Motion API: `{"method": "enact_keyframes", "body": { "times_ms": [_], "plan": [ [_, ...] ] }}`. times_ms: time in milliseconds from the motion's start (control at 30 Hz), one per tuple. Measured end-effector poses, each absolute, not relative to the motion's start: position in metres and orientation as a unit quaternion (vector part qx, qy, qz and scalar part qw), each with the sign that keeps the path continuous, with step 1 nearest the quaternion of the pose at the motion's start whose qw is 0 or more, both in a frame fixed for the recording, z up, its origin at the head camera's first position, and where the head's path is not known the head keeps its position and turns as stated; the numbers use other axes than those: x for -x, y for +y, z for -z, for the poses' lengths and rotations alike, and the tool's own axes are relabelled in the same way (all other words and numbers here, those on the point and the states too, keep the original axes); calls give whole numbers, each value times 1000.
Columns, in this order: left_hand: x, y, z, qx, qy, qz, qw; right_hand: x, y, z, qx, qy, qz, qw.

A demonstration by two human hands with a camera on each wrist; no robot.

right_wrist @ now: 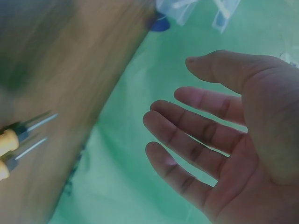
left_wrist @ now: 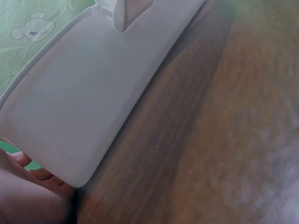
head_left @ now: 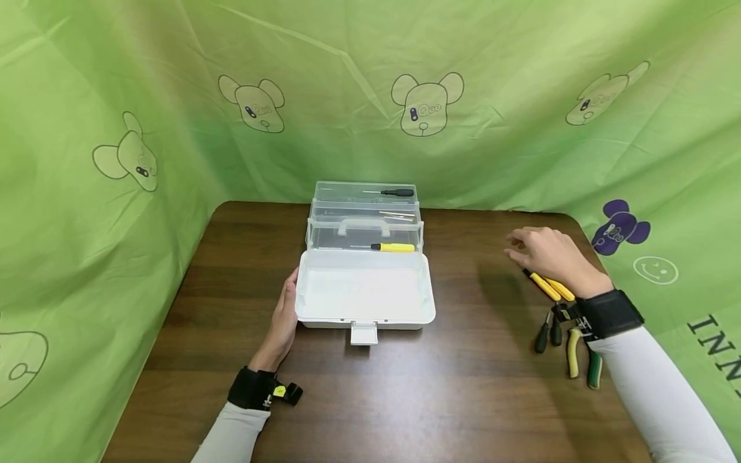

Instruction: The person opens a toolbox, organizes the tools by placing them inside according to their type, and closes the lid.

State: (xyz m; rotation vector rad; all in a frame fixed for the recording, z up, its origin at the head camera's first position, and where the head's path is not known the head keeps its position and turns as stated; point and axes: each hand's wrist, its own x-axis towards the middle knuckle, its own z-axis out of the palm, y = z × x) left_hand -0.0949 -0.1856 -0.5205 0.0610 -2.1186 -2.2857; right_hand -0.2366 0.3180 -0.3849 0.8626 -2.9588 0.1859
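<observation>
A white toolbox (head_left: pixel 365 289) stands unfolded on the table, its stepped clear trays (head_left: pixel 347 193) rising behind. My left hand (head_left: pixel 283 315) rests along the box's left side; in the left wrist view its fingers (left_wrist: pixel 46 177) touch the corner. A yellow-handled screwdriver (head_left: pixel 396 247) lies in the lowest tray, thin metal rods (head_left: pixel 396 215) in the middle one, a black-handled screwdriver (head_left: pixel 397 192) in the top one. Holding nothing, my right hand (head_left: pixel 550 254) hovers over the table's right side, fingers loosely bent, near two yellow-handled screwdrivers (head_left: pixel 545 287).
Two dark-handled screwdrivers (head_left: pixel 541 337) and pliers (head_left: pixel 574 354) with one yellow and one green handle lie near the right forearm. The white latch (head_left: pixel 364 334) juts from the box's front. A green printed cloth (head_left: pixel 347 96) hangs behind and beside the wooden table (head_left: pixel 370 411).
</observation>
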Motion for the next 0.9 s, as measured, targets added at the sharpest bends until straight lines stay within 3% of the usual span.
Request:
{"method": "enact_keyframes", "body": {
  "times_ms": [733,900],
  "plan": [
    [95,-185,520,-31,-679,733,11,176,366,426,-204,-977,-60,22],
    [95,-186,519,-30,-680,733,10,159,369,431,-171,-983,-71,-3]
  ]
}}
